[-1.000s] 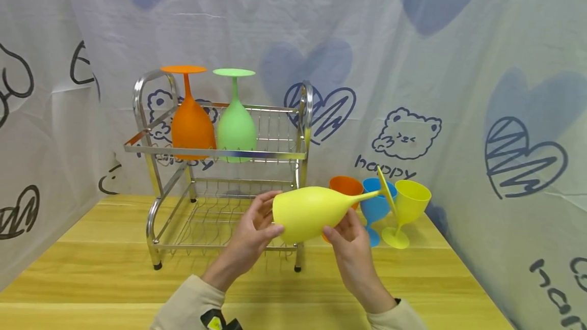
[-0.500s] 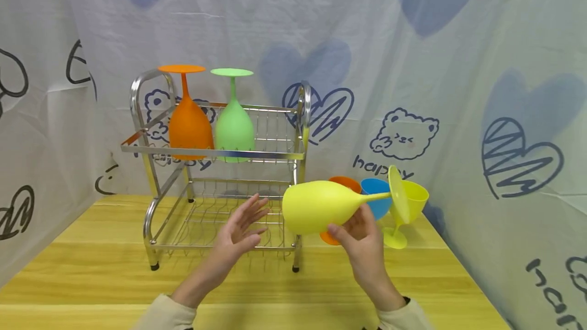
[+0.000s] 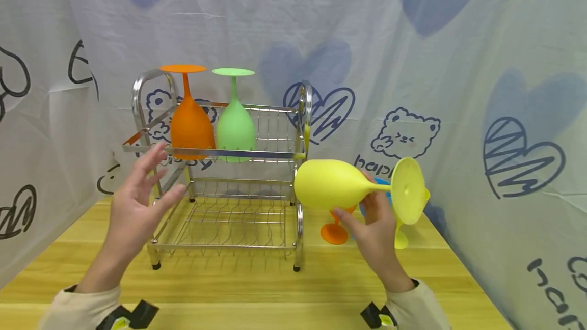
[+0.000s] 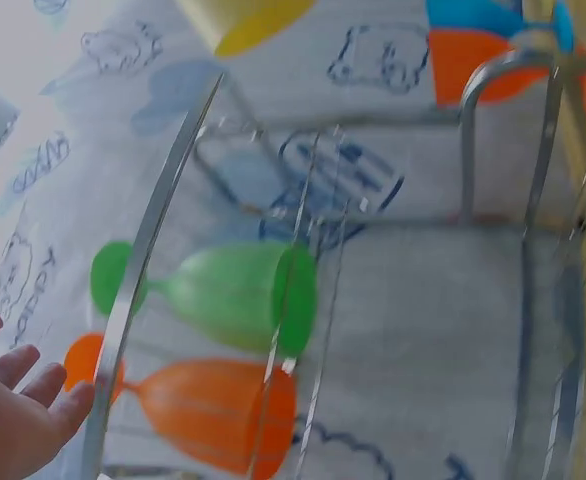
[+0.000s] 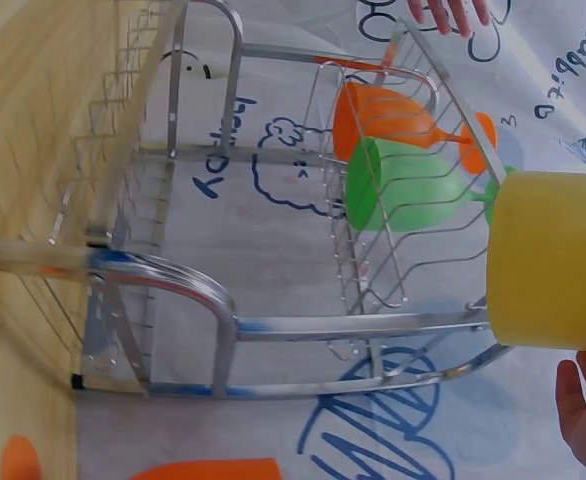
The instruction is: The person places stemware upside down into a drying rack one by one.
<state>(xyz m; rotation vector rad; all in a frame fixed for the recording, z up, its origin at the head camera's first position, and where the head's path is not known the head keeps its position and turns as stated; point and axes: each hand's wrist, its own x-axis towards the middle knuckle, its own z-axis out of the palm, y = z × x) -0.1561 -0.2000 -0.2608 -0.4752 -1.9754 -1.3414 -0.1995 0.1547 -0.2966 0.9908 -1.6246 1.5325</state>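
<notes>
— If the left hand (image 3: 137, 213), at the left of the frame, carries nothing, how do its fingers lie?

— Spread apart, in front of the rack (image 3: 275, 155); I cannot tell whether they touch it.

— And the orange goblet (image 3: 190, 129) at upper left?

— Upside down on the rack's upper tier, like the green goblet (image 3: 236, 126) just beside it. For steadiness, I suppose: the wide mouth is down and the foot on top.

— What is right of centre?

— The yellow goblet (image 3: 335, 186), held up in the air. The right hand (image 3: 373, 228) is clamped on its bowl near the stem, thumb on the near side, probably because that balances it and leaves mouth and foot free. Beyond, partly hidden, a second orange goblet (image 3: 334, 234), a blue goblet (image 3: 381, 182) and a second yellow goblet (image 3: 401, 239) stand on the desk (image 3: 229, 289), seemingly feet down.

— Which way does the held one point?

— Mouth to the left of the frame, foot to the right, long axis nearly level across it. The foot's underside shows, so I judge the mouth is turned slightly away from the viewer.
</notes>
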